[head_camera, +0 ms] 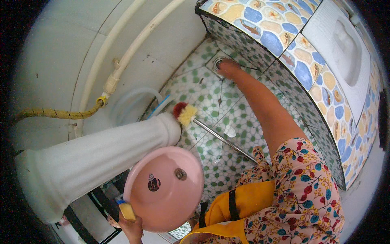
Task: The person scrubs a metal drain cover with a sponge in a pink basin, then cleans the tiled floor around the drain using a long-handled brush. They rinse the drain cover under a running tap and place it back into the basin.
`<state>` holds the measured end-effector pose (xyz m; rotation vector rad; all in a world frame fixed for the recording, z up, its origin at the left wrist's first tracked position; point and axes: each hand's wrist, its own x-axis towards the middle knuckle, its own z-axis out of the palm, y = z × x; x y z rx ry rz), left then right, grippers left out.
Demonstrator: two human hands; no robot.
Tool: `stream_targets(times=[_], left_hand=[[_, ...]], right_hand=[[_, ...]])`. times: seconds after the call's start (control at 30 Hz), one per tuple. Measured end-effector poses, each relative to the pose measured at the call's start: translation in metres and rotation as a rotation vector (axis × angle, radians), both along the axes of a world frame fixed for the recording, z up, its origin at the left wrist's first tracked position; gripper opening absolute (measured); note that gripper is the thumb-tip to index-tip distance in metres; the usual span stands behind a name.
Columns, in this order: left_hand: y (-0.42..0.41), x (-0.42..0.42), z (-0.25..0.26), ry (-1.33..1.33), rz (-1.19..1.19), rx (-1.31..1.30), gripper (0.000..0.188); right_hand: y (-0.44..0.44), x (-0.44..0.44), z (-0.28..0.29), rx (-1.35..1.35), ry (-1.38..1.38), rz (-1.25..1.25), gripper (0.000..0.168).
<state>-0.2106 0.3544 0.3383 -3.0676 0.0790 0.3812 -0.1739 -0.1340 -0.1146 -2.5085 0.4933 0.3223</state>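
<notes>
At the corner of the wet floor, my right hand (229, 68) reaches down to a round metal floor drain (218, 62). Its fingertips cover part of the opening, so whether they hold anything is hidden. My left hand (132, 227), low in the picture, grips a small scrub brush (126, 211) with a yellowish body and blue bristles. That hand is against the rim of a pink plastic basin (166, 201); I cannot tell whether it also holds the rim. Inside the basin lies a round metal drain cover (181, 174), near a dark sticker.
A long-handled brush (225, 141) with red and yellow bristles lies across the floor. The white ceramic pedestal (115, 146) stands left, by PVC pipes (128, 58), a yellow hose (58, 113) and a clear hose (143, 91). On the right, a tiled step (300, 71) bears a squat toilet (344, 52).
</notes>
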Motion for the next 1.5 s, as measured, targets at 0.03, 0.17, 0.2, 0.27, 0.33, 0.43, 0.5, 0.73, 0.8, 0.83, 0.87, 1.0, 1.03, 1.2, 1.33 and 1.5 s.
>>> stream_targets(times=[0.03,0.17,0.2,0.27,0.33,0.43,0.5,0.73,0.8,0.83,0.87,1.0,1.03,1.2,1.33,1.5], left_hand=[[-0.002,0.000,0.000,0.005,0.009,-0.001,0.034],[-0.008,0.000,0.000,-0.030,0.007,0.032,0.035],[-0.010,-0.002,0.000,-0.047,0.003,0.036,0.035],[-0.012,-0.006,-0.001,-0.063,0.019,0.031,0.036],[-0.011,-0.007,-0.002,-0.066,0.019,0.007,0.036],[-0.007,-0.007,-0.002,-0.058,0.003,-0.051,0.036],[-0.006,-0.005,-0.002,-0.018,0.047,-0.101,0.035],[0.004,-0.007,0.000,0.023,0.119,-0.152,0.034],[0.001,-0.006,0.002,0.050,0.135,-0.085,0.034],[0.002,-0.008,0.003,0.044,0.138,-0.068,0.035],[0.002,-0.010,0.003,0.037,0.141,-0.051,0.036],[0.000,-0.009,-0.001,-0.018,0.127,-0.130,0.039],[0.002,-0.007,-0.002,-0.017,0.147,-0.141,0.040],[0.020,-0.009,-0.005,0.020,0.138,-0.205,0.045],[0.014,-0.007,-0.002,0.038,0.111,-0.103,0.046],[0.002,-0.008,-0.005,-0.069,0.092,-0.012,0.042]], right_hand=[[0.001,0.001,0.001,-0.010,0.003,-0.024,0.030],[-0.001,0.001,-0.011,-0.014,0.040,-0.098,0.034],[0.000,0.003,-0.006,-0.003,0.056,-0.102,0.034],[-0.002,0.004,0.003,0.002,0.058,-0.021,0.034],[-0.001,0.004,0.006,-0.023,0.017,0.015,0.033],[0.000,0.001,-0.019,-0.039,-0.083,-0.074,0.031],[-0.001,0.007,-0.031,0.036,-0.108,-0.240,0.030],[0.009,0.003,-0.009,-0.054,-0.006,-0.110,0.031],[0.009,0.001,-0.017,-0.048,-0.046,-0.134,0.030],[0.011,0.002,-0.005,-0.044,-0.055,-0.136,0.029],[0.013,0.003,0.008,-0.041,-0.063,-0.137,0.028],[-0.008,0.006,-0.024,0.116,-0.216,-0.241,0.026],[-0.010,0.008,-0.033,0.115,-0.207,-0.275,0.025],[0.003,0.029,-0.031,0.122,-0.017,-0.575,0.018],[0.003,0.042,-0.041,0.068,0.022,-0.510,0.016],[0.011,0.041,-0.029,0.105,-0.023,-0.574,0.019]])
